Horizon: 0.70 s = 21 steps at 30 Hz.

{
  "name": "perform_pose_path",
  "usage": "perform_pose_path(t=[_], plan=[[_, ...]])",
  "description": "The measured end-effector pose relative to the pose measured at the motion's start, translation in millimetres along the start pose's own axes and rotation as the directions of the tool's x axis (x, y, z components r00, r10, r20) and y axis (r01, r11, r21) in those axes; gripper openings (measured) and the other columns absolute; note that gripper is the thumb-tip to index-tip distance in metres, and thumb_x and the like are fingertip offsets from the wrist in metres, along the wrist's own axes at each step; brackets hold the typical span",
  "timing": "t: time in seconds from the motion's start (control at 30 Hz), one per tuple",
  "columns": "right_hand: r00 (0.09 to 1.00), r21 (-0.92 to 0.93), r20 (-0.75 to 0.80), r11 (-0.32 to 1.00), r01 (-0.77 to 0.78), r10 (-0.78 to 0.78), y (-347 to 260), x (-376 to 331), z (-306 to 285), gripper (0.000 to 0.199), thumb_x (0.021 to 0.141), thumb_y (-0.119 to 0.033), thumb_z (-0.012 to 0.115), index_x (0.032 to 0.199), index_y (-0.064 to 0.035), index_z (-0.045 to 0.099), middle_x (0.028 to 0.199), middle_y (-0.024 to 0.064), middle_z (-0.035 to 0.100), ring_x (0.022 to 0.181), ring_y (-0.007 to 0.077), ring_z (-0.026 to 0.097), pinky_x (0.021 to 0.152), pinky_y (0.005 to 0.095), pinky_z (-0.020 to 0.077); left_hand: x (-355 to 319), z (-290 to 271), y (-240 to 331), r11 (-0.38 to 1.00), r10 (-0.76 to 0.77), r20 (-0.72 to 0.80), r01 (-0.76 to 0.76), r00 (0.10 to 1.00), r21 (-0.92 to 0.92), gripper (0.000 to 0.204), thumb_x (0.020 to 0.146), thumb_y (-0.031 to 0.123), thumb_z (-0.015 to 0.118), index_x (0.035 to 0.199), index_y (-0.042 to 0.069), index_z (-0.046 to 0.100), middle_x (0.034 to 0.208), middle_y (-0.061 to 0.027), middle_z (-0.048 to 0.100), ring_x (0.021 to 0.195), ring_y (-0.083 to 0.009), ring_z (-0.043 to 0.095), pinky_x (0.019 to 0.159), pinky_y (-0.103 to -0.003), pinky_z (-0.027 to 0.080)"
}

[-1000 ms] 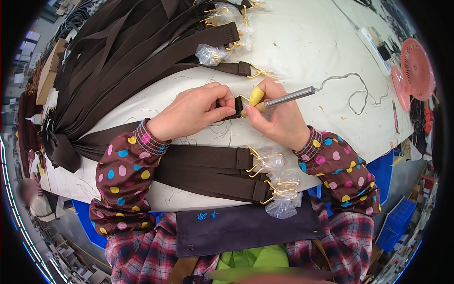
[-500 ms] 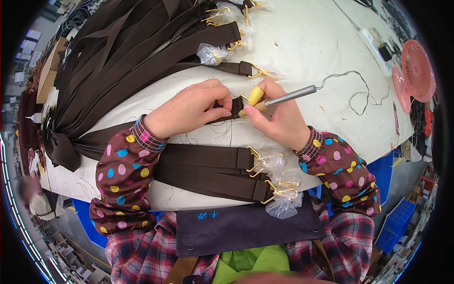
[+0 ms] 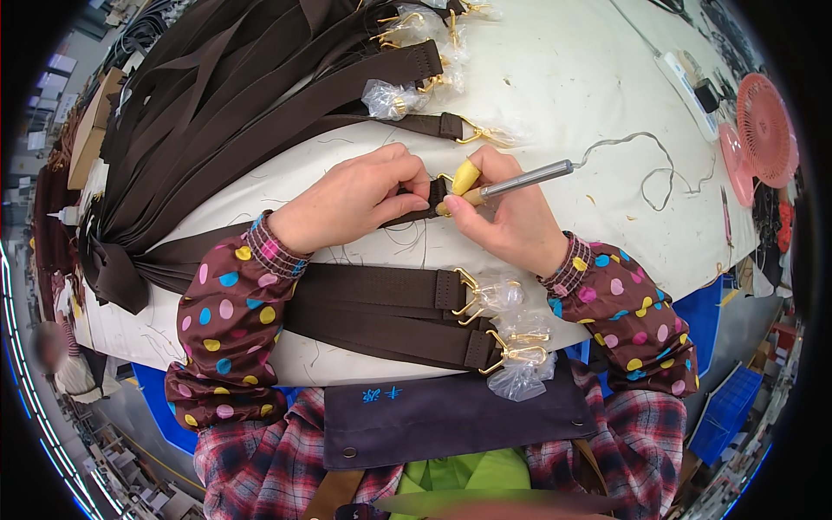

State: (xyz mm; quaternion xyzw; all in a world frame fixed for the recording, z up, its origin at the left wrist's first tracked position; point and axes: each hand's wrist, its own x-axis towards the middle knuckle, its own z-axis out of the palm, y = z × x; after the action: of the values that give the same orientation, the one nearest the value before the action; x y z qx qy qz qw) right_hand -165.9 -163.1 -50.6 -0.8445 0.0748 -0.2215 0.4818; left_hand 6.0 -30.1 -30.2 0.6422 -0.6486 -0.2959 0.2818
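My left hand [image 3: 355, 195] is closed, pinching a dark brown webbing strap [image 3: 438, 196] near its stitched end. A gold metal ring shows at that end, partly behind my right fingers. My right hand [image 3: 507, 208] grips a corded pen-shaped tool [image 3: 529, 179] with a tan grip and a silver barrel. Its tan end lies against the strap end; the exact tip is hard to make out. A yellow finger cot [image 3: 466, 176] covers my right index finger.
More brown straps [image 3: 373, 295] with gold hooks in clear plastic lie nearer me. A large strap bundle [image 3: 199, 104] spreads at the far left. A white power strip [image 3: 687, 95] and a pink fan [image 3: 763, 130] stand at the right, near the tool's grey cord [image 3: 646, 134].
My right hand and the pen-shaped tool have shifted very slightly left and down. My left hand has moved slightly right, still pinching the strap.
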Motion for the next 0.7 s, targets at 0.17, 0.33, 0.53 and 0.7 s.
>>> perform_pose_path(t=[0.17,0.33,0.53,0.7], plan=[[1.0,-0.018,0.007,1.0,0.009,-0.009,-0.1,-0.3,0.1,0.024,0.078,-0.012,0.069,0.085,-0.002,0.049,0.073,0.0097,0.056,0.067,0.0209,0.055,0.054,0.0304,0.0468,-0.5,1.9,-4.9,1.0,0.003,-0.033,-0.003,0.999,-0.023,0.01,0.086,0.006,0.063,0.09,0.003,0.054,0.083,-0.0043,0.05,0.069,-0.013,0.049,0.063,-0.026,0.043],[0.995,0.2,-0.052,0.977,-0.068,0.08,3.8,-2.0,3.3,0.021,0.081,-0.01,0.067,0.087,-0.0025,0.049,0.072,0.0061,0.055,0.061,0.0135,0.054,0.052,0.0268,0.0438,4.6,0.3,9.3,0.895,-0.354,0.012,0.343,0.935,-0.287,0.009,0.093,0.011,0.056,0.094,0.005,0.05,0.079,-0.001,0.053,0.066,-0.0063,0.051,0.051,-0.021,0.045],[0.98,0.16,-0.002,0.967,-0.198,0.201,-0.2,-0.1,-1.4,0.015,0.088,-0.006,0.061,0.092,-0.0031,0.047,0.077,-0.0006,0.051,0.067,0.0042,0.048,0.058,0.0206,0.0409,3.7,3.6,7.2,0.895,-0.341,-0.033,0.313,0.94,-0.317,0.009,0.096,0.015,0.052,0.096,0.007,0.047,0.073,0.0012,0.052,0.062,-0.0039,0.051,0.045,-0.019,0.043],[0.991,0.156,-0.074,0.983,-0.1,0.113,5.3,0.8,3.2,0.019,0.083,-0.008,0.066,0.088,-0.002,0.049,0.07,0.0045,0.053,0.055,0.0088,0.05,0.049,0.0243,0.0392,3.3,3.7,5.5,0.893,-0.342,-0.041,0.312,0.939,-0.324,0.014,0.096,0.018,0.054,0.096,0.005,0.048,0.077,-0.0038,0.054,0.061,-0.0083,0.055,0.046,-0.022,0.047]])
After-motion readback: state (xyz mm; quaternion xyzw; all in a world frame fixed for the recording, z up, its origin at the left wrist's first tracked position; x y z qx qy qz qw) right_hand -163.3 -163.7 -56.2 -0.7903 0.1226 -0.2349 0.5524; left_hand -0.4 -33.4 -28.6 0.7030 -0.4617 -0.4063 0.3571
